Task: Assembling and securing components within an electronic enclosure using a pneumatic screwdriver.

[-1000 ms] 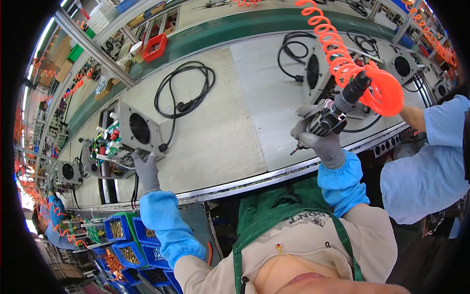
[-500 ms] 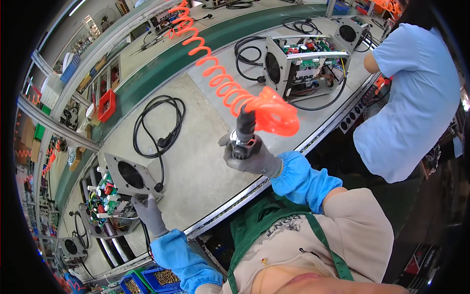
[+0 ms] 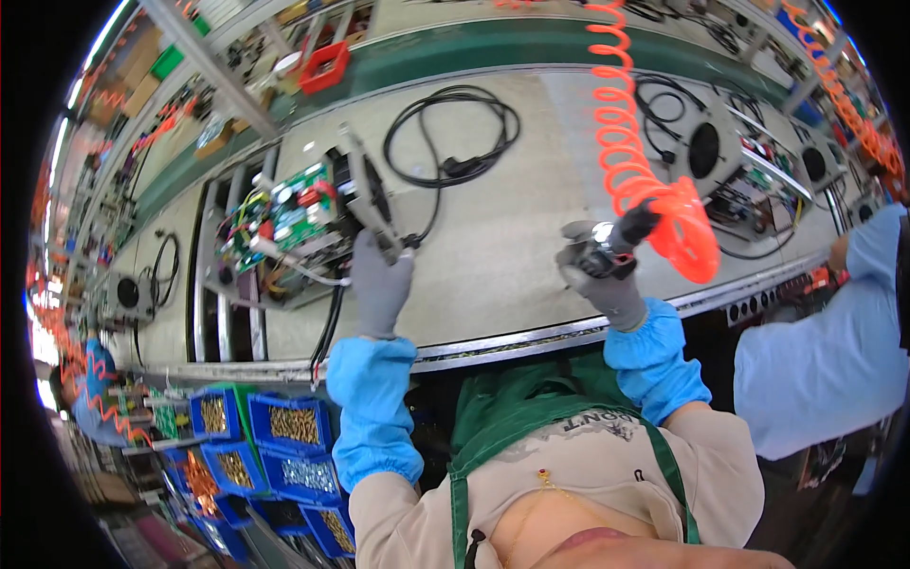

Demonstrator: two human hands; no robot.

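My left hand point(image 3: 381, 292), in a grey glove and blue sleeve, grips the near lower corner of a metal fan panel point(image 3: 368, 190) at one end of an open electronic unit. The unit's green circuit boards point(image 3: 301, 211) face up, with red and white parts and loose wires. My right hand point(image 3: 607, 283), also gloved in grey, is wrapped round a dark air screwdriver point(image 3: 621, 237) with a silver collar. The tool is held above the bench, apart from the unit. An orange coiled air hose point(image 3: 616, 119) leads up from it, with a thick orange loop beside the tool.
A black power cable point(image 3: 512, 123) lies coiled on the grey bench point(image 3: 517, 242) behind my hands. Blue bins point(image 3: 296, 424) of screws stand below the bench at left. Another fan unit point(image 3: 725, 156) sits at right, near a person in light blue point(image 3: 820, 351).
My view has swung left, so the bench things appear farther right. The fan panel now shows nearly edge-on. My left hand stays at its corner, and the right still holds the air screwdriver.
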